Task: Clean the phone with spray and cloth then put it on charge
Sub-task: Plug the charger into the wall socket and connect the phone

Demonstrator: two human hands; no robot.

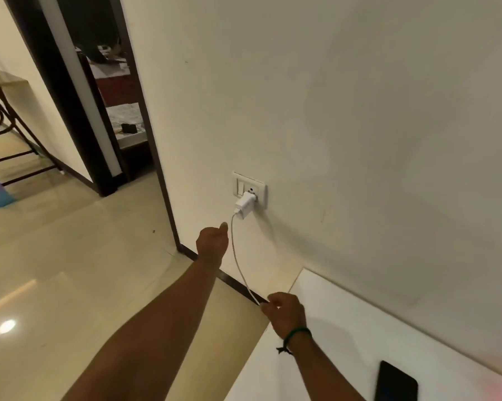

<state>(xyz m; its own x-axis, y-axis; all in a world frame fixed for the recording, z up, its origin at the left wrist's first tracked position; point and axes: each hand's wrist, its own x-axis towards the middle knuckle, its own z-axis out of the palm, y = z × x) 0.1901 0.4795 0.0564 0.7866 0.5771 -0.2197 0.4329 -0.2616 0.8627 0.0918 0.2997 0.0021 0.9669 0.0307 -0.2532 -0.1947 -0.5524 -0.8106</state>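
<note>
While the right hand pinches the white cable at the bench edge, the left hand, curled with one finger out and holding nothing, hovers just below the charger plugged into the wall socket. The black phone lies flat on the bench.

Take the grip of your right hand as your reference. A plain cream wall fills the view above and to the right of it. A white tabletop lies under and right of the grip, against that wall. A dark skirting board runs just behind it. To the left you see glossy beige floor tile with one bright light reflection. Far up-left, a dark-framed doorway opens onto a bed. A black-legged table stands further left.
</note>
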